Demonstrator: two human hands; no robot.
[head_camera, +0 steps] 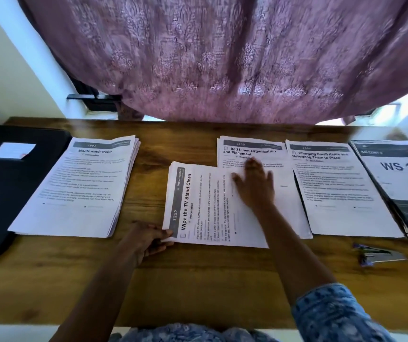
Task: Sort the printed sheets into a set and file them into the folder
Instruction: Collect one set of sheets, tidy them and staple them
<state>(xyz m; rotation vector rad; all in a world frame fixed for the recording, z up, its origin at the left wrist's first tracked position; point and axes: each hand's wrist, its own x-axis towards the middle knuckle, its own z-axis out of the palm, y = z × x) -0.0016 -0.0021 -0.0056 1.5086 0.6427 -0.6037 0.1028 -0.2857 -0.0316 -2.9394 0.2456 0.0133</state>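
On the wooden table (pixel 198 280), five lots of printed paper lie in a row across the middle of the frame. At left centre a thick stack (pixel 79 186) is headed "2691 Mouthwash Refill". Right of centre, a stack (pixel 252 150) reads "3409 Bed Linen Organization and Placement". The next stack (pixel 341 188) reads "Charging Small Items and Returning Them to Place"; its number is too blurred to read. At the right edge, a pile (pixel 400 174) shows "WS 15" under a dark band.

In the centre lies the "Wipe the TV Stand Clean" sheet (pixel 205 208), numbered "1252". It is turned sideways: its heading reads from bottom to top, its header band faces frame left, and its long axis runs left to right. Its right part overlaps the Bed Linen stack.

The left hand (pixel 148 239) pinches the sheet's lower left corner, thumb on top. The right hand (pixel 254 183), blurred, lies flat with fingers spread on the sheet's upper right part.

The black folder (pixel 5 193), closed and bearing a white label, lies at the far left. A small purple and metal tool (pixel 378 255) sits at lower right.
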